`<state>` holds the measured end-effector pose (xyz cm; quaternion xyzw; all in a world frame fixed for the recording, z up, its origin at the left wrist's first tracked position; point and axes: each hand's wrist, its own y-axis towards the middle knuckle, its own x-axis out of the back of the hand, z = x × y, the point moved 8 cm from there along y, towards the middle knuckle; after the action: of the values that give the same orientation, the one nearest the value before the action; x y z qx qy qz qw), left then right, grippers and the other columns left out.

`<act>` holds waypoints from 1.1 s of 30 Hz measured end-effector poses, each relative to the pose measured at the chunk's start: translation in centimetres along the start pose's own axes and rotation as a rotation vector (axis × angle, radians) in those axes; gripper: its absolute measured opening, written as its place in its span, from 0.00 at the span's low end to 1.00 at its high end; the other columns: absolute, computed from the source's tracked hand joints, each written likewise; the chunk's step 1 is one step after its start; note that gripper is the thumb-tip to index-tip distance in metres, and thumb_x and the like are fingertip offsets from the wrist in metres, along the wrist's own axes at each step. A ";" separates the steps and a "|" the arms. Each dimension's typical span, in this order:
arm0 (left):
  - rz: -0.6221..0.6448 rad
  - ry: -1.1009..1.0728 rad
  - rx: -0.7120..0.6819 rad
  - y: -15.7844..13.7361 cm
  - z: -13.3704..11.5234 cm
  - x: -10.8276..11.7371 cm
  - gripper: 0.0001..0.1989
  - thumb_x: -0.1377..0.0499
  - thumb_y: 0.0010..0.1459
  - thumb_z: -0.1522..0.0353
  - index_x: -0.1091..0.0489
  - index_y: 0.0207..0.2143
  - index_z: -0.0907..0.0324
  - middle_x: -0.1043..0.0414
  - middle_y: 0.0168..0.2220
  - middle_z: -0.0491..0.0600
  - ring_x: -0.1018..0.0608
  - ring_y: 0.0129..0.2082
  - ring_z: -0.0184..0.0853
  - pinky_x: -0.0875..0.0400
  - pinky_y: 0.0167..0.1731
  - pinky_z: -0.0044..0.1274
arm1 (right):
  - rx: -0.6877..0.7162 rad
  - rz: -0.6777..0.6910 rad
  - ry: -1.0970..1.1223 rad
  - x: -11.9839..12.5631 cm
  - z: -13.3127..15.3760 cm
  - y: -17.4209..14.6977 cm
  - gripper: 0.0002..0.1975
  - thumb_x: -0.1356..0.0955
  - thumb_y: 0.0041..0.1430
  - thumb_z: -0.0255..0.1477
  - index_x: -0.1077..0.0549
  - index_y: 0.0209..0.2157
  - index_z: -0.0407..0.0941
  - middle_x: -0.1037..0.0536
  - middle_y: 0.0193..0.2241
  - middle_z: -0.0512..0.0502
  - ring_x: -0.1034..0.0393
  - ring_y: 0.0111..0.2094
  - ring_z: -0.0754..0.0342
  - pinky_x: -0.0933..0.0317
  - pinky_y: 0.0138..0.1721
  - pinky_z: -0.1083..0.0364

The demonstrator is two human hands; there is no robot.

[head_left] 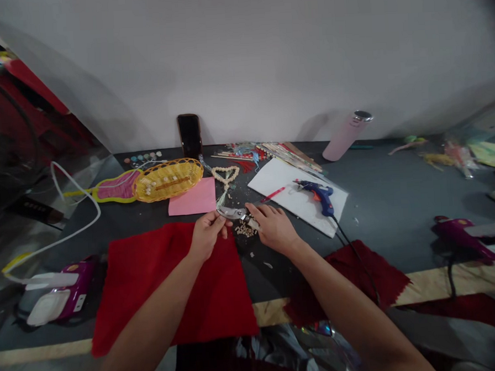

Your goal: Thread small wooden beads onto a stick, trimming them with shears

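My right hand (273, 227) is wrapped round the handles of a pair of pruning shears (233, 213), whose metal jaws point left. At the tip of the jaws, the fingers of my left hand (205, 232) are pinched together; whatever they hold is too small to make out. Below the shears lies a heap of short, pale wooden pieces (245, 229). Just beyond my hands rests a heart-shaped ornament (225, 174) of similar pale pieces, with light threads hanging from it. A red cloth (161, 289) lies under my left forearm.
A blue glue gun (322, 195) sits on a white board (274, 178). Left are pink paper (192, 198) and a yellow woven basket (181, 178). Behind stand a phone (190, 134) and a pink bottle (344, 138), with thin sticks (291, 156) between. Purple devices (80, 283) flank me.
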<state>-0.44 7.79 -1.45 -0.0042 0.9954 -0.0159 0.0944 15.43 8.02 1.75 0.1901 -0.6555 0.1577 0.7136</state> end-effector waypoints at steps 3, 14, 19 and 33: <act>-0.009 0.032 -0.033 0.0 -0.6 -0.1 0.09 0.42 0.51 0.64 0.31 0.28 0.62 0.28 0.25 0.47 0.33 0.18 0.24 0.37 0.20 0.19 | 0.005 -0.012 -0.019 0.4 -0.1 0.0 0.32 0.40 0.54 0.25 0.51 0.61 0.46 0.34 0.49 0.38 0.40 0.46 0.46 0.48 0.44 0.50; 0.041 0.101 -0.038 -0.1 -0.3 -0.1 0.11 0.43 0.53 0.64 0.31 0.27 0.63 0.28 0.23 0.47 0.34 0.15 0.24 0.39 0.19 0.19 | 0.039 -0.007 0.018 0.2 -0.1 -0.1 0.35 0.40 0.52 0.24 0.55 0.62 0.46 0.36 0.51 0.39 0.43 0.48 0.46 0.49 0.46 0.49; 0.048 0.100 -0.040 -0.1 -0.3 -0.1 0.10 0.44 0.54 0.63 0.31 0.28 0.63 0.28 0.24 0.47 0.34 0.15 0.24 0.38 0.19 0.20 | 0.049 -0.005 0.054 0.0 -0.3 -0.1 0.35 0.39 0.52 0.25 0.53 0.61 0.47 0.35 0.49 0.41 0.42 0.48 0.47 0.49 0.47 0.50; 0.003 0.103 -0.052 0.0 -0.8 0.2 0.10 0.44 0.53 0.64 0.30 0.27 0.63 0.27 0.25 0.48 0.32 0.17 0.25 0.37 0.20 0.20 | 0.005 0.049 0.082 -0.7 0.2 -0.1 0.31 0.40 0.54 0.27 0.49 0.60 0.47 0.31 0.44 0.41 0.35 0.42 0.49 0.45 0.44 0.54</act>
<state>-0.75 7.78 -0.71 -0.0042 0.9990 0.0097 0.0427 15.27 7.82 1.10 0.1690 -0.6299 0.1845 0.7353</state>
